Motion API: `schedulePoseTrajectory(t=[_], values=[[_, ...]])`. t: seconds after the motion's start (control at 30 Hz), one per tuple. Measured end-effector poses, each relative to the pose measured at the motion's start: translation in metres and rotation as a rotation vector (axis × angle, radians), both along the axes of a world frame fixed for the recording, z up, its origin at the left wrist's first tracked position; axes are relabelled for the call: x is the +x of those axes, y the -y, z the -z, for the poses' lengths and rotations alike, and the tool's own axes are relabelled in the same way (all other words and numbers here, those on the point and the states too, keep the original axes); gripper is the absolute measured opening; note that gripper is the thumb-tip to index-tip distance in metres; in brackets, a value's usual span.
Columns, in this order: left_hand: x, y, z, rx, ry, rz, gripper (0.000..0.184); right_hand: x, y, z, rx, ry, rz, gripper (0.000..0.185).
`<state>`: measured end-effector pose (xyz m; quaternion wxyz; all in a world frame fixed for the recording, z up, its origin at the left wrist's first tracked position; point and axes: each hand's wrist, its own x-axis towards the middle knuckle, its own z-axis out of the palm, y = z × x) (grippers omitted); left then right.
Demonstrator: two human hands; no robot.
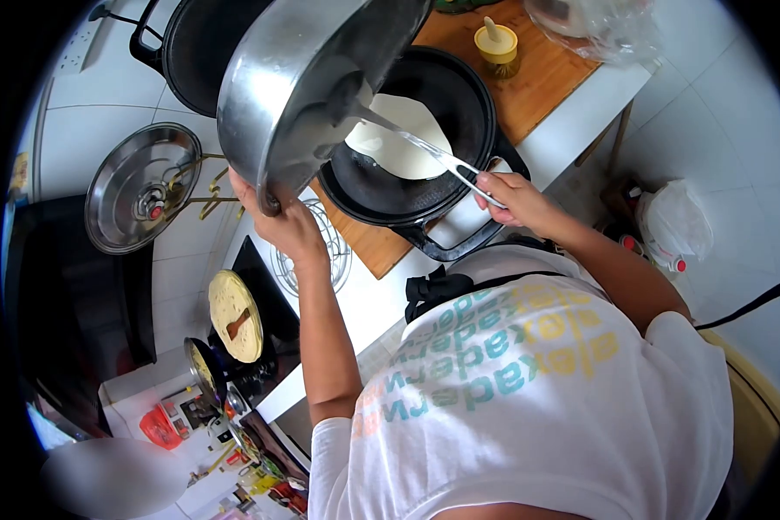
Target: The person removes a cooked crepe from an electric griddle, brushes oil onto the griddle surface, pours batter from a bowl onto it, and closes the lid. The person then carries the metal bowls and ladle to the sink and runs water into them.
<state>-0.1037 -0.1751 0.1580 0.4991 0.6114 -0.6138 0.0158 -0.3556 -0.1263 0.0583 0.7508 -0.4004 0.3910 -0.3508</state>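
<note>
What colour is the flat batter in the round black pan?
The smooth, thin batter is creamy white, best seen in the head view.

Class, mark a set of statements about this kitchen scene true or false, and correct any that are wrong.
1. The left hand holds the metal bowl. True.
2. The right hand holds a knife. False: it holds a ladle by its handle.
3. The pale batter covers the whole bottom of the black pan. False: dark, bare surface shows around it.
4. A brown spatula lies on the round flatbread. True.
5. The metal lid sits on the black pan. False: it is off the pan, beside the gold hooks.
</note>
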Motion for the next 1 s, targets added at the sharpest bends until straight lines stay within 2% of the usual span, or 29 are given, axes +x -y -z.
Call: schedulePoseTrajectory(t=[0.13, 0.23, 0.33, 0.5, 0.73, 0.87, 1.0], values=[[0.006, 0.003, 0.008, -0.031, 0.050, -0.016, 0.044, -0.014, -0.013, -0.006, 0.096, 0.029, -0.003, 0.038], [0.000, 0.000, 0.004, 0.011, -0.045, -0.022, 0.044, -0.006, -0.012, -0.021, 0.050, 0.048, 0.050, 0.038], [0.007, 0.003, 0.013, 0.020, -0.020, -0.007, 0.044, 0.005, 0.010, -0.033, -0.101, 0.044, 0.076, 0.037], [0.005, 0.006, 0.010, -0.053, -0.072, 0.024, 0.045, 0.014, 0.016, -0.014, -0.019, 0.049, 0.092, 0.036], [0.006, 0.012, 0.017, -0.018, -0.060, -0.006, 0.045, -0.009, -0.029, -0.010, 0.195, 0.112, 0.003, 0.036], [0.004, 0.014, 0.022, -0.019, -0.147, 0.046, 0.045, -0.001, -0.025, -0.013, 0.095, 0.092, 0.019, 0.035], [0.002, 0.014, 0.028, 0.012, -0.150, 0.069, 0.043, 0.012, -0.005, -0.028, 0.075, 0.130, -0.112, 0.036]])
